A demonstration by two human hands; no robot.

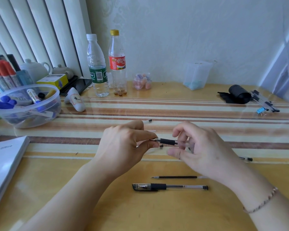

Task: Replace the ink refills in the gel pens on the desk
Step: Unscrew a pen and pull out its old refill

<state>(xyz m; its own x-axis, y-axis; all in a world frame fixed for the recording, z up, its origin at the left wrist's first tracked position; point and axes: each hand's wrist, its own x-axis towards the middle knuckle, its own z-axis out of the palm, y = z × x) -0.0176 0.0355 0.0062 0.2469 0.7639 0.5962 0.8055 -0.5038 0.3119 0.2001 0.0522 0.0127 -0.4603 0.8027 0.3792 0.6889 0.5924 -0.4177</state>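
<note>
Between my hands is a clear gel pen (168, 141) with a black rubber grip, held level above the desk. My left hand (123, 147) pinches its metal tip end, and my right hand (202, 147) grips the clear barrel. A small metal-tipped piece (161, 146) shows just below the pen by my left fingers. Near the front of the desk lie a loose black ink refill (177, 177) and a capped gel pen (169, 187). Another clear pen part (148, 121) pokes out behind my left hand, and a pen end (246, 158) shows right of my right wrist.
A clear bowl of markers (26, 105) stands at left, with white paper (5, 160) in front of it. Two plastic bottles (107, 64), a candy jar (142, 80) and a clear cup (196, 75) line the back. A black roll (238, 94), several pens (264, 102) and a blue clip sit at right.
</note>
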